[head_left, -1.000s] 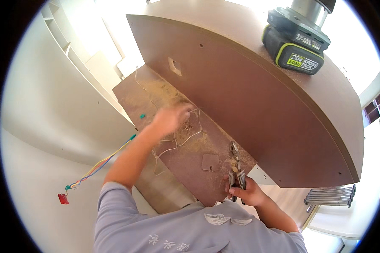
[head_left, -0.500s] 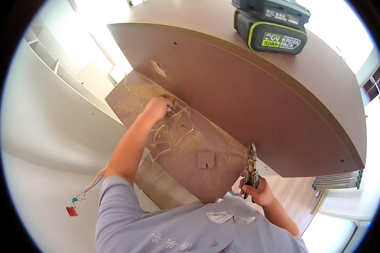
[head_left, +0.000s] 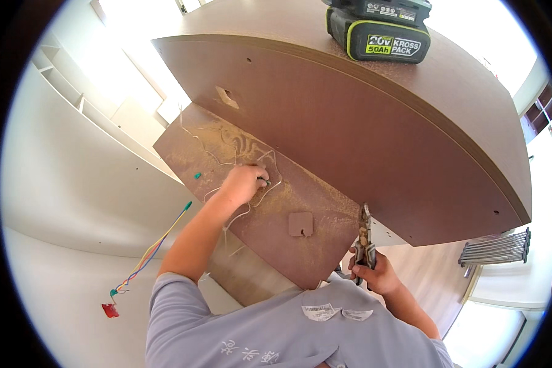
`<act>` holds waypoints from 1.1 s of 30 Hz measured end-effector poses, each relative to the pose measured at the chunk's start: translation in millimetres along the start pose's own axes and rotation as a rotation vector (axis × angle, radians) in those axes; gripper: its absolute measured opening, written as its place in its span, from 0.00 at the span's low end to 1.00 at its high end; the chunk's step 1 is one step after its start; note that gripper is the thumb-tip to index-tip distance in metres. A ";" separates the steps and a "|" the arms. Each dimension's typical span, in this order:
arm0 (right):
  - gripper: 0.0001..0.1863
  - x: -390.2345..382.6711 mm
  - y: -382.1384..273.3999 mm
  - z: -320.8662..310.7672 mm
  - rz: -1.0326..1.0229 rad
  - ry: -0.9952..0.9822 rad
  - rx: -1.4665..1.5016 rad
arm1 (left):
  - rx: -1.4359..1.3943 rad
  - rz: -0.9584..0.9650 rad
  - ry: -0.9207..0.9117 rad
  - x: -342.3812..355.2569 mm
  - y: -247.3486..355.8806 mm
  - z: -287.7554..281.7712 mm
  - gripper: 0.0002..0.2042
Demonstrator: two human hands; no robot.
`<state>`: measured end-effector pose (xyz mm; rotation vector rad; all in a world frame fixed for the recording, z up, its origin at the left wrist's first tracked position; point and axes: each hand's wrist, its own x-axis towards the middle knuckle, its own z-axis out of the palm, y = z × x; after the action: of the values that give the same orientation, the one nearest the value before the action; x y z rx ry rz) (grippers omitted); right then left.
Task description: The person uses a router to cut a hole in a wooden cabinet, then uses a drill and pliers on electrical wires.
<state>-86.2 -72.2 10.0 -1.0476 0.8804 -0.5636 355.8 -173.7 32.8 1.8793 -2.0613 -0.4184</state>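
My left hand is closed over the dusty brown panel, among thin white wires. A small dark bit shows at its fingertips, too little to name. A small green piece lies on the panel, left of that hand. Pliers are gripped in my right hand, jaws pointing up, by the panel's right end. A square brown cover plate with a notch lies between the two hands.
An upright brown board with a cut-out rises behind the panel. On its top stands a black and green tool battery. Coloured wires hang at the left, near a red tag. Metal rods lie at the right.
My left hand has come nearer and slightly right, uncovering more sawdust behind it. The small green piece and the upper end of the coloured wires now show. My right hand still holds the pliers.
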 end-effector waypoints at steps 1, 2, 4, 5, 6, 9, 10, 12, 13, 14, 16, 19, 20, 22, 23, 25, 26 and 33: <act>0.22 -1.4 3.1 -0.1 -0.004 -0.002 -0.008 | 0.024 0.023 0.015 -1.0 -1.5 4.2 0.08; 0.22 -3.0 4.3 -0.3 -0.007 -0.006 -0.017 | 0.047 0.044 0.030 -2.6 -2.1 8.2 0.07; 0.25 -6.2 2.9 0.1 -0.007 -0.009 -0.020 | 0.083 0.073 0.040 -3.1 -3.8 14.2 0.07; 0.27 -7.6 2.9 0.5 -0.007 -0.011 -0.019 | 0.097 0.081 0.034 -2.8 -1.5 14.8 0.06; 0.27 -9.2 3.2 0.4 -0.005 -0.007 -0.032 | 0.110 0.089 0.028 -2.9 1.0 15.4 0.06; 0.27 -13.5 5.1 -0.5 0.003 0.005 -0.060 | 0.146 0.075 0.058 -5.6 16.8 11.1 0.06; 0.27 -14.9 5.8 -0.9 0.009 0.010 -0.063 | 0.130 0.092 0.064 -4.8 15.9 12.7 0.06; 0.26 -17.5 6.7 -0.8 0.008 0.011 -0.060 | 0.102 0.121 0.081 -3.3 12.7 15.2 0.07; 0.26 -18.6 7.5 -0.7 0.002 0.011 -0.053 | 0.143 0.135 0.056 -2.0 10.8 15.6 0.08; 0.26 -19.6 7.8 -0.5 -0.004 0.011 -0.044 | 0.186 0.148 0.029 -0.1 10.5 14.2 0.09; 0.26 -22.1 5.5 -0.2 -0.001 0.014 -0.053 | 0.222 0.154 0.001 1.3 9.0 14.1 0.10; 0.26 -22.8 4.6 -0.2 0.002 0.007 -0.053 | 0.203 0.109 -0.032 4.6 5.5 13.9 0.11; 0.26 -24.0 5.4 -0.2 0.006 0.003 -0.054 | 0.189 0.078 -0.053 6.5 5.9 13.0 0.10; 0.26 -24.5 10.9 -2.5 0.012 0.005 -0.053 | 0.125 0.015 -0.088 10.9 5.0 9.2 0.09; 0.26 -24.6 12.2 -4.1 0.013 0.005 -0.055 | 0.076 -0.015 -0.099 14.3 6.1 4.1 0.09; 0.26 -27.2 11.8 -3.5 0.022 0.006 -0.042 | -0.094 -0.069 -0.058 14.5 2.0 -1.5 0.08; 0.26 -27.8 11.6 -3.9 0.024 0.006 -0.034 | -0.214 -0.091 -0.006 12.6 -5.7 -4.4 0.07; 0.24 -30.5 17.7 -5.0 -0.008 0.031 0.045 | -1.903 -0.364 0.139 -5.7 -41.2 -5.0 0.05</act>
<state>-107.1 -44.2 3.3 -1.0043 0.8873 -0.6052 395.5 -171.8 19.7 0.8250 -0.4048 -1.4860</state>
